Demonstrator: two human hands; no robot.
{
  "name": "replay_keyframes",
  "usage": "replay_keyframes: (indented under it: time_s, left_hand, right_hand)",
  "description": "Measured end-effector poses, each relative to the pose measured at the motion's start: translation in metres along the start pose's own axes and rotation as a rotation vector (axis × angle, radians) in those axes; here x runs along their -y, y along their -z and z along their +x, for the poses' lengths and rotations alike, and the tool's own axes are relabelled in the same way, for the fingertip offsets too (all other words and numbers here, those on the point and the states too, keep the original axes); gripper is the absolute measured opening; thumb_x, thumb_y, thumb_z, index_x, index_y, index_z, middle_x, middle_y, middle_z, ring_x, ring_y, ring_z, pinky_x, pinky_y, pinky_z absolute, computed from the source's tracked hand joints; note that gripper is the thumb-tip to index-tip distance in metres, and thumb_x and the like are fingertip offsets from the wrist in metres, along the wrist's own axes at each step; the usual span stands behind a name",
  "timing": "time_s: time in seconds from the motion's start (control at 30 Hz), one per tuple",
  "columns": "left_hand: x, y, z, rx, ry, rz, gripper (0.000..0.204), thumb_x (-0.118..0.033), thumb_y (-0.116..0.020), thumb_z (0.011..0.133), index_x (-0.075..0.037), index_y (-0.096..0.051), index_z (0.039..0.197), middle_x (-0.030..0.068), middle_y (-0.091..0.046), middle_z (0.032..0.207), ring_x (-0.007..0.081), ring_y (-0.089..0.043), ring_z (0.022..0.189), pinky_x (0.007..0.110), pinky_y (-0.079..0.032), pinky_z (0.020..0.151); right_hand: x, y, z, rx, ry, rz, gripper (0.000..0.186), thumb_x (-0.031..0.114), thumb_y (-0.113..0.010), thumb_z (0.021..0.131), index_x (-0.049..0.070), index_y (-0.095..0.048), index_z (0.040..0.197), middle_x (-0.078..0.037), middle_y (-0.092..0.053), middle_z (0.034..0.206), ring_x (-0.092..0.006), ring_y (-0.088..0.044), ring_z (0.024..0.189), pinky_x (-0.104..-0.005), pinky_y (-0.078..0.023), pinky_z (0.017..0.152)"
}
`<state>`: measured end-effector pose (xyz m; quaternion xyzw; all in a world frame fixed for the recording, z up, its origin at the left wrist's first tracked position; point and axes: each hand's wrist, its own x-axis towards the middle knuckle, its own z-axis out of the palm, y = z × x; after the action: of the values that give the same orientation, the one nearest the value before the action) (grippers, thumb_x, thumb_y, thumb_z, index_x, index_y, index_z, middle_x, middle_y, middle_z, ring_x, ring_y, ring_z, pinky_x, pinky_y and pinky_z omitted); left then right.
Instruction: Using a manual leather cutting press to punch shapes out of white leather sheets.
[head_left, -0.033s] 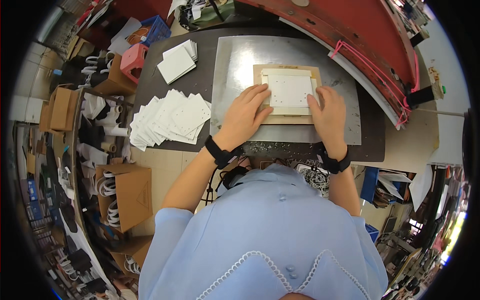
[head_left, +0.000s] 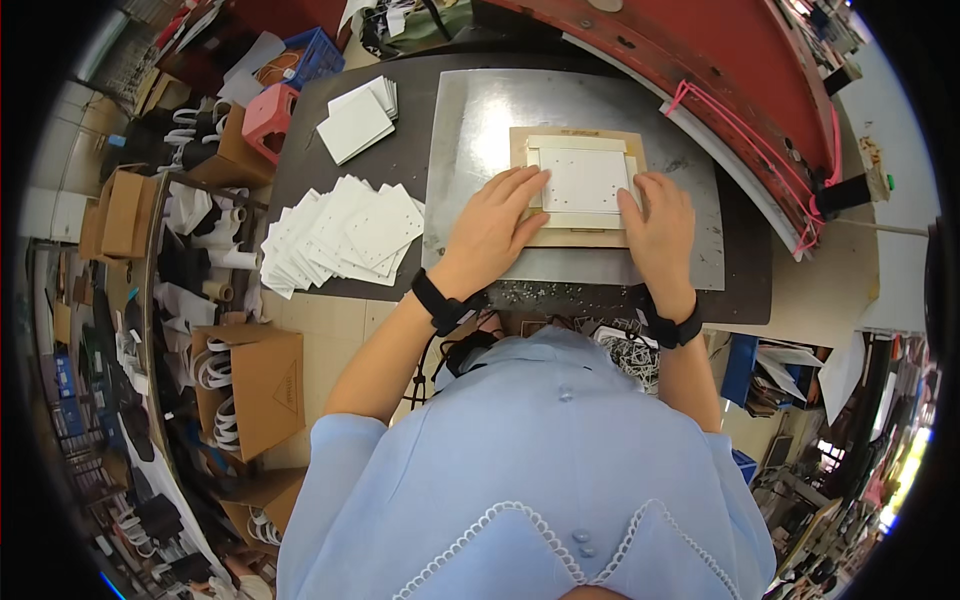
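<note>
A white square card (head_left: 582,180) with small dark holes lies flat inside a pale frame (head_left: 575,220), which rests on a brown board (head_left: 625,133). My left hand (head_left: 497,222) lies over the frame's left side, fingertips touching the card's left edge, thumb stretched out below them. At the opposite side, my right hand (head_left: 660,225) has its thumb against the card's right edge and its bent fingers beyond the frame. Neither hand grips anything that I can see; both have thumb and fingers apart. A shiny metal plate (head_left: 475,130) lies under the board.
Left of the plate, a fanned pile of holed white cards (head_left: 345,235) spreads over the dark table (head_left: 425,85). A smaller card stack (head_left: 355,125) lies behind it. Above the far right hangs a red machine beam (head_left: 720,75) with pink cord. Cardboard boxes (head_left: 265,395) stand at left.
</note>
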<state>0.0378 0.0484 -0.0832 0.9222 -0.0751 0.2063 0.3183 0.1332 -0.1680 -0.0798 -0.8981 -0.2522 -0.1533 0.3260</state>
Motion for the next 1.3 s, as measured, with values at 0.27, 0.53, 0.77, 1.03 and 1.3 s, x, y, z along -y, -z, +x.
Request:
replay_keyframes:
  time_s: [0.27, 0.53, 0.77, 1.03, 1.3]
  left_hand:
    - [0.001, -0.006, -0.003, 0.027, -0.022, 0.069, 0.034, -0.016, -0.061, 0.094, -0.006, -0.060, 0.126, 0.0166, -0.053, 0.135, 0.0363, -0.050, 0.124, 0.043, -0.043, 0.102]
    - [0.004, 0.008, 0.000, 0.014, 0.223, -0.384, 0.052, -0.016, -0.062, 0.095, -0.003, -0.044, 0.143, 0.0176, -0.050, 0.139, 0.0304, -0.048, 0.129, 0.038, -0.040, 0.107]
    - [-0.002, 0.058, 0.016, 0.147, 0.516, -1.541, 0.062, -0.046, -0.034, 0.106, 0.004, -0.040, 0.142, 0.0150, -0.060, 0.128, 0.0215, -0.058, 0.117, 0.036, -0.045, 0.101]
    - [-0.030, 0.045, 0.021, 0.084, 0.630, -1.124, 0.028, -0.016, -0.067, 0.095, 0.001, -0.063, 0.117, 0.0061, -0.069, 0.105, 0.0108, -0.066, 0.093, 0.027, -0.053, 0.082]
    - [-0.006, 0.058, 0.011, -0.160, 0.691, -1.208, 0.027, -0.017, -0.063, 0.098, 0.001, -0.062, 0.118, 0.0078, -0.070, 0.106, 0.0122, -0.068, 0.092, 0.028, -0.054, 0.085]
  right_hand:
    - [-0.007, -0.010, 0.001, 0.006, -0.086, 0.265, 0.028, 0.020, -0.068, 0.087, 0.000, -0.065, 0.107, -0.015, -0.064, 0.117, -0.0305, -0.057, 0.108, -0.0402, -0.043, 0.094]
    - [0.032, 0.000, 0.016, 0.037, -0.347, 0.815, 0.026, 0.018, -0.066, 0.095, -0.003, -0.061, 0.109, -0.007, -0.072, 0.089, -0.0100, -0.063, 0.075, -0.0243, -0.049, 0.070]
    - [0.043, 0.050, 0.005, 0.129, -0.401, 0.906, 0.022, 0.013, -0.070, 0.092, -0.003, -0.061, 0.105, -0.006, -0.071, 0.084, -0.0074, -0.063, 0.074, -0.0204, -0.046, 0.066]
    - [0.056, 0.046, -0.009, 0.266, -0.425, 1.103, 0.025, 0.008, -0.067, 0.093, -0.004, -0.061, 0.114, -0.009, -0.072, 0.091, -0.0104, -0.065, 0.079, -0.0229, -0.053, 0.073]
    - [-0.005, 0.103, -0.042, 0.199, -0.535, 0.895, 0.022, 0.011, -0.058, 0.099, -0.004, -0.065, 0.113, -0.012, -0.074, 0.094, -0.0126, -0.067, 0.082, -0.0238, -0.052, 0.074]
